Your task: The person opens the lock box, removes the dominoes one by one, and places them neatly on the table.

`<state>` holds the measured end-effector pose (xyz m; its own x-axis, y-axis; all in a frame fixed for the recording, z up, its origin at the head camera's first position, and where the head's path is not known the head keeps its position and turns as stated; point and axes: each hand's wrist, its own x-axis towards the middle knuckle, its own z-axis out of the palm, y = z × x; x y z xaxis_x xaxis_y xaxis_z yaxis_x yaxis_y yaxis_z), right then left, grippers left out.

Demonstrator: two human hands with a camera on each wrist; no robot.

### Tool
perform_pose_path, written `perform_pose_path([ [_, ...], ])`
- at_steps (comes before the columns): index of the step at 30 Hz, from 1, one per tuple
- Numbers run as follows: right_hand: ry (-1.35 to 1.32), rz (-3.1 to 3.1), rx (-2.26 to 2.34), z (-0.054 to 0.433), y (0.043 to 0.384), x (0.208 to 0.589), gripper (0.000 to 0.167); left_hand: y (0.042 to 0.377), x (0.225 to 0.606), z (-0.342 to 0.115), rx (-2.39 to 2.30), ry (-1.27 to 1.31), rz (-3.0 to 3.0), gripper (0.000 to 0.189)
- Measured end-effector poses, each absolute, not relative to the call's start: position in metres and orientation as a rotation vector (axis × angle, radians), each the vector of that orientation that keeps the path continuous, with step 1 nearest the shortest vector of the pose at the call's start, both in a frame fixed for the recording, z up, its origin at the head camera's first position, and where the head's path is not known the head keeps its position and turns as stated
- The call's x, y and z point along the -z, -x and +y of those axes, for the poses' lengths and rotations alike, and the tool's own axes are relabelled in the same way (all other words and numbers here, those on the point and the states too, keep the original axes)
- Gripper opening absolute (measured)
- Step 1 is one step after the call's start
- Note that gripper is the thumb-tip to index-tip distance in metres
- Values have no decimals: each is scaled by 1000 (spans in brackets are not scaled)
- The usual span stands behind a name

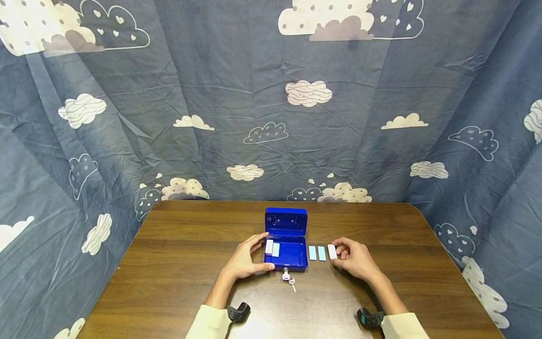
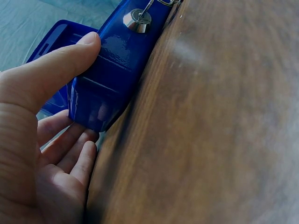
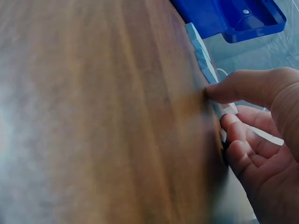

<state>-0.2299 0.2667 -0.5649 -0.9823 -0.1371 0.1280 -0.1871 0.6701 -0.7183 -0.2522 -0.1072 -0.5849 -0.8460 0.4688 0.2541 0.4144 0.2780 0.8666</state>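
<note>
A blue metal cash box (image 1: pixel 292 254) stands on the table with its lid (image 1: pixel 285 221) raised. My left hand (image 1: pixel 243 261) holds the box by its left end, thumb on the front face and fingers at the left side and back corner. Inside, at the left, lie a white block (image 1: pixel 269 247) and a light blue block (image 1: pixel 276 249). My right hand (image 1: pixel 357 259) pinches a small white rectangular block (image 1: pixel 332 252) between thumb and fingers at the table. Two light blue blocks (image 1: pixel 312 253) lie between it and the box. In the right wrist view, fingers partly hide the white block (image 3: pixel 230 108).
A key sits in the lock (image 2: pixel 138 21) on the box front, with a second key (image 1: pixel 292 284) hanging from it onto the table. The brown wooden table (image 1: pixel 178 263) ends at a blue-grey curtain (image 1: pixel 237 103) with cloud prints, which also runs along both sides.
</note>
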Motion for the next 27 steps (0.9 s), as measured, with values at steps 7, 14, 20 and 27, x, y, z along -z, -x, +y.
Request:
perform_pose_path([
  [7, -239, -2855, -1310, 267, 230, 561, 42, 250, 582, -106, -1656, -834, 2457, 92],
  [14, -226, -2854, -1455, 268, 233, 562, 47, 252, 586, -103, -1702, -875, 2447, 91],
  [20, -199, -2882, -1497, 270, 236, 563, 49, 253, 585, -105, -1682, -882, 2455, 92],
  [27, -215, -2861, -1525, 269, 235, 562, 55, 252, 585, -108, -1659, -857, 2460, 93],
])
